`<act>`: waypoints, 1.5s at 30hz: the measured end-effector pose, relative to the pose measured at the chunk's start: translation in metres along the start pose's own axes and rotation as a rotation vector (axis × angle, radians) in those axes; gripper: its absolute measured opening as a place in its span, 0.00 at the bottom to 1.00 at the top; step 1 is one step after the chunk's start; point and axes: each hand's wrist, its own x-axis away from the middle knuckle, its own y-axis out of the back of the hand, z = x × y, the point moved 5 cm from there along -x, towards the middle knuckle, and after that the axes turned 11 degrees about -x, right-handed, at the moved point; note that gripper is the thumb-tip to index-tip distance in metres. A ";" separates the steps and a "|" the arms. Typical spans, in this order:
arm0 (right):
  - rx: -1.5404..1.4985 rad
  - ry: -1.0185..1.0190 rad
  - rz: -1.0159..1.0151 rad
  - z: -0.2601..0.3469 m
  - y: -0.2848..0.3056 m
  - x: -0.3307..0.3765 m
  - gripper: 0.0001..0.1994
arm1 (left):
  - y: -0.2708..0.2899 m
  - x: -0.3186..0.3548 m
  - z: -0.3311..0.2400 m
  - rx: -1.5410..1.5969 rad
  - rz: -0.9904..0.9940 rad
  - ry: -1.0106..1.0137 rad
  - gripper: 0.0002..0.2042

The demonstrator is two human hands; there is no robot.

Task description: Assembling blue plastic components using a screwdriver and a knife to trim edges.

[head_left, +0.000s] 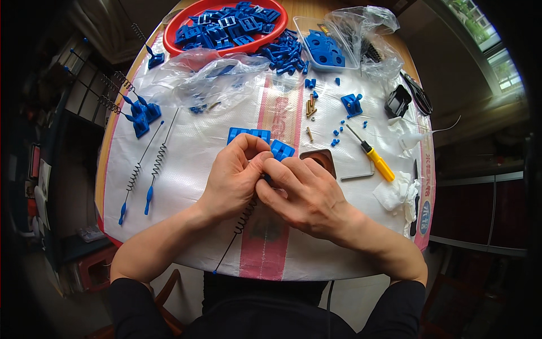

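Observation:
My left hand (234, 172) and my right hand (309, 195) meet at the middle of the table, fingers pinched together. Between them is the upper end of a black coiled spring wire (246, 217). A bit of blue shows among the fingers, but most of that end is hidden. The wire slants down toward the near edge and ends in a small blue tip. Just beyond my fingers lie blue plastic brackets (282, 150). Right of them, partly behind my right hand, sits a small brown square dish (320, 160).
Left lie two finished-looking spring wires (133, 178) with blue ends. Farther back are a red tray (169, 37) of blue brackets, a pile of blue pieces (285, 53) and a clear tub (353, 63). Right are brass screws (310, 106), a yellow screwdriver (379, 164) and a hex key (358, 176).

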 end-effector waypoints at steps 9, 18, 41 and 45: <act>-0.067 0.111 -0.267 0.001 0.008 0.007 0.15 | -0.002 0.009 -0.018 -0.380 -0.121 -0.222 0.06; -0.727 -0.438 -0.543 -0.039 -0.003 0.033 0.08 | -0.002 0.009 -0.023 -0.438 -0.121 -0.125 0.05; -0.969 -0.520 -0.637 -0.046 0.011 0.036 0.04 | 0.067 -0.021 -0.050 -0.834 -0.460 -0.315 0.05; -0.910 -0.499 -0.524 -0.035 0.010 0.034 0.04 | 0.063 -0.025 -0.046 -1.055 -0.378 -0.422 0.04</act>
